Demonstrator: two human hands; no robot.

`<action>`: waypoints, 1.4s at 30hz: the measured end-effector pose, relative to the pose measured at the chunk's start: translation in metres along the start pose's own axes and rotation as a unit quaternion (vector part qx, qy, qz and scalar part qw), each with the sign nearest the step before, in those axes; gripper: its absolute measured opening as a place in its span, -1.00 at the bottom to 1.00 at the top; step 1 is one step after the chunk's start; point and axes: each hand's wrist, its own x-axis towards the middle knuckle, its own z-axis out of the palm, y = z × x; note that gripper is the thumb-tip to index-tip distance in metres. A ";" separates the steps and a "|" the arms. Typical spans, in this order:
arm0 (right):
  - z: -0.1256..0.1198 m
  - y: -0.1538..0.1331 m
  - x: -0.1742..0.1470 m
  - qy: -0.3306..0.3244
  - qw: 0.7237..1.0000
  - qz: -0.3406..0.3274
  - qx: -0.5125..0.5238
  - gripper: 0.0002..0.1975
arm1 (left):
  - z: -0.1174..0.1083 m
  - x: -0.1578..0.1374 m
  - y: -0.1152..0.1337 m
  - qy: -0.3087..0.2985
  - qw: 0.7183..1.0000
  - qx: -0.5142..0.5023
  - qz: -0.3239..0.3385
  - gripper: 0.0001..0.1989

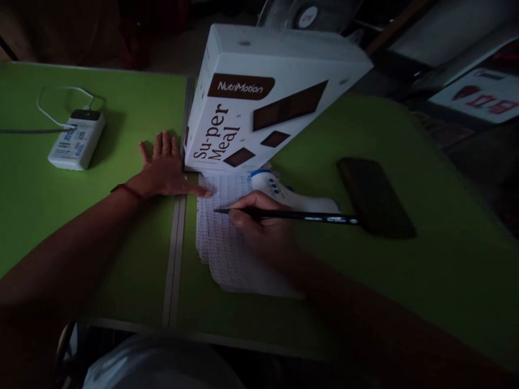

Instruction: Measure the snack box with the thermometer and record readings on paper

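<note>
A dark, slim pencil is pinched in my right hand, its tip pointing left at the paper. Beneath that hand lies a stack of paper sheets covered in rows of small writing. My left hand rests flat on the green table with fingers spread, and its thumb reaches onto the left edge of the sheets. Just behind the paper stands a white box marked NutriMotion. Beside my right hand lies a white object with a blue rim and blue dots, partly hidden by the hand.
A dark phone lies on the green table to the right. On the left sits a white power bank or adapter with cables plugged in. A seam runs down the table. A sign with red characters shows at right.
</note>
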 end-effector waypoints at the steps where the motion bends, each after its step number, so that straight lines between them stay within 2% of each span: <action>1: 0.000 0.000 0.000 0.000 1.000 -0.004 -0.005 -0.85 | 0.000 0.000 0.000 0.000 1.000 -0.001 0.001 0.65; 9: -0.001 0.000 0.000 -0.005 0.998 0.001 -0.058 -0.88 | 0.000 0.000 0.000 -0.007 1.000 0.004 -0.008 0.69; 17: -0.002 0.000 0.000 -0.015 0.999 -0.003 -0.028 -0.85 | 0.002 0.003 -0.003 -0.002 1.000 0.004 -0.003 0.71; 22: 0.000 0.004 -0.001 0.018 1.000 0.007 -0.024 -0.84 | 0.003 0.003 -0.003 0.010 1.000 -0.007 0.006 0.70; 25: -0.001 0.005 -0.001 0.007 1.000 0.002 -0.016 -0.82 | 0.002 0.003 -0.003 0.007 1.000 -0.008 0.005 0.69; 30: -0.002 0.002 0.000 -0.010 1.000 -0.001 -0.027 -0.83 | -0.001 0.001 0.000 -0.007 1.000 0.003 -0.005 0.69; 34: -0.001 0.001 0.000 0.018 1.000 -0.014 -0.013 -0.84 | -0.001 0.001 0.000 -0.010 1.000 0.004 -0.007 0.70; 42: -0.001 0.004 -0.002 0.012 1.000 -0.001 -0.029 -0.83 | 0.004 0.004 -0.005 0.010 1.000 -0.007 0.008 0.69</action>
